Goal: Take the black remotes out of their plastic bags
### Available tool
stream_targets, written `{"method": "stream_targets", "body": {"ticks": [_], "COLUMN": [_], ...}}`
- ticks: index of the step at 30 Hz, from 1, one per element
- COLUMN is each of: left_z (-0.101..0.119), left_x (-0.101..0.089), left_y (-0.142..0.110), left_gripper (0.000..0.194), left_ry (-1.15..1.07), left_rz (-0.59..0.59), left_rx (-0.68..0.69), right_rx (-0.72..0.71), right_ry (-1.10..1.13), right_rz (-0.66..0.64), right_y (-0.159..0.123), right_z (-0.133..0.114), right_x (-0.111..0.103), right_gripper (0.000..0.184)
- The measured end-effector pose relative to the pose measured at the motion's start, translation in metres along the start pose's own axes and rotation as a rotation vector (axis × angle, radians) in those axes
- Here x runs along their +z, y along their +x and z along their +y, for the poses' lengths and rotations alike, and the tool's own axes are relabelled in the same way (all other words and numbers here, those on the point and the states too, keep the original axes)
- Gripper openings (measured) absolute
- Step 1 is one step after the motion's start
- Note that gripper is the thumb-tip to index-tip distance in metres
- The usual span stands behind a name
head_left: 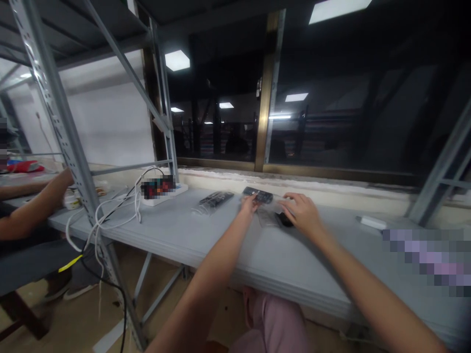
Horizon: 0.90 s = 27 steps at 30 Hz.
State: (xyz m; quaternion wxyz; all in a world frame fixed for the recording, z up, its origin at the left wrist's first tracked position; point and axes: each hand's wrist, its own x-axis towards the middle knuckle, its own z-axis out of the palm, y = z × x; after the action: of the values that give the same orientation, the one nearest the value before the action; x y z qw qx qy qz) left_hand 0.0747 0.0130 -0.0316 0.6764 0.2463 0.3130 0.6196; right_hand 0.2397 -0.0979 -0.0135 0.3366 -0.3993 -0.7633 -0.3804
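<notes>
I sit at a grey workbench (206, 235) below a dark window. My left hand (249, 203) reaches forward, fingers closed on the near end of a dark remote control (258, 194). My right hand (300, 212) lies just to the right, fingers curled over a clear plastic bag (267, 217) and a small black object (284, 220). A second remote in a clear bag (214, 199) lies to the left of my hands.
A white power strip (162, 189) with white cables (110, 211) sits at the left by a grey rack post (59, 117). Another person's arm (33, 206) rests on the bench at far left. A white object (372, 222) lies to the right.
</notes>
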Motion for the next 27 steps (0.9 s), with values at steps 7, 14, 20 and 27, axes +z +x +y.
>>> {"method": "stream_targets", "body": {"ticks": [7,14,20,27], "left_z": [0.0038,0.0043,0.0034,0.0], "left_x": [0.0017,0.0043,0.002,0.0021], "left_y": [-0.0031,-0.005,-0.0028,-0.0042], "left_gripper": [0.018,0.014,0.016,0.022], "left_ry": [-0.011,-0.016,-0.019,0.032], "left_rz": [0.034,0.055,0.028,0.029], "left_rx": [0.003,-0.01,0.001,0.003], "right_rx": [0.047,0.012,-0.012,-0.165], "right_ry": [-0.021,-0.033,-0.06,-0.175], "right_rz": [0.069,0.085,0.092,-0.042], "right_y": [0.0005,0.0,0.0006,-0.0037], "right_z": [0.0012,0.0014,0.0007,0.0009], "right_x": [0.0002,-0.0014,-0.0031,0.0019], "right_gripper": [0.018,0.018,0.018,0.023]}}
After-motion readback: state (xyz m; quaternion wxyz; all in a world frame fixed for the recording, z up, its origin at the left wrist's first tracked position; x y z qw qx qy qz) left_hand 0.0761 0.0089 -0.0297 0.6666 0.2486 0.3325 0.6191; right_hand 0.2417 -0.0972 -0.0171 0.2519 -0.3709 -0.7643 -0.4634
